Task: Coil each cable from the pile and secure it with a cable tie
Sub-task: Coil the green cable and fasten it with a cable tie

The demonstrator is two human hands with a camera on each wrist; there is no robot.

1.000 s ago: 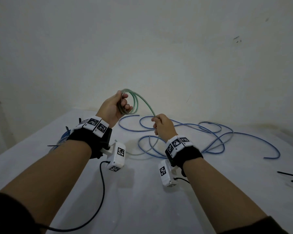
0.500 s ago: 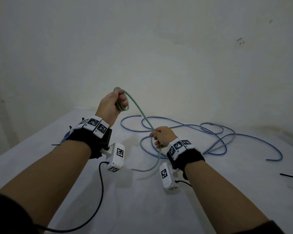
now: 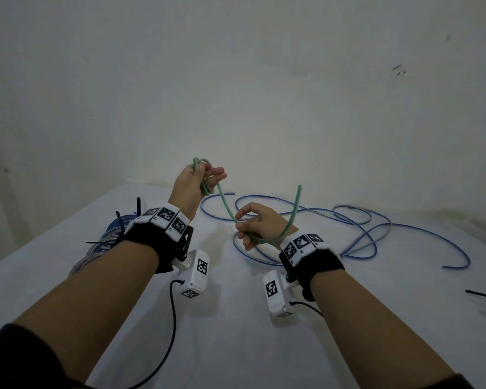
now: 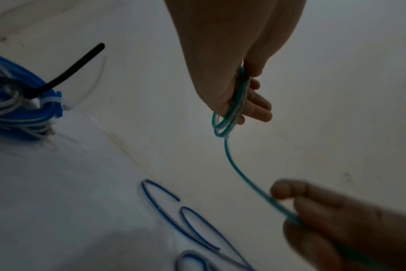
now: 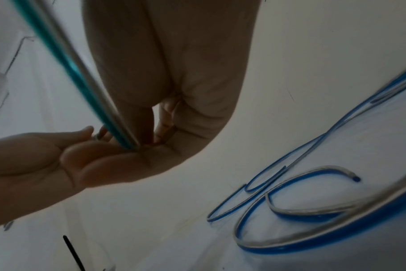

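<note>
Nearest, at the right edge of the white table (image 3: 236,332), loose black cable ties (image 3: 481,295) are laid flat. Farther in, the right hand (image 3: 260,223) is held above the table with its thumb and fingers pinched on the green cable (image 3: 225,204). From that pinch the free tail is bent round below the hand and rises on its right, the cut end being left in the air above the wrist. In the left wrist view the cable is seen passing between the right hand's thumb and fingers (image 4: 313,216), though blurred.

To the left, partly hidden behind the left forearm, a bundle of coiled blue cables (image 3: 101,245) is laid on the table, bound with a black tie (image 4: 65,75) whose tail sticks up.

Farther still and higher, the left hand (image 3: 191,183) is raised, and several small loops of the green cable are gripped in it against the palm, the outer fingers being held nearly straight. One strand is run down and right from these loops to the right hand.

Beyond both hands, an uncoiled blue cable (image 3: 376,228) is sprawled in wide loops over the far right of the table.
</note>
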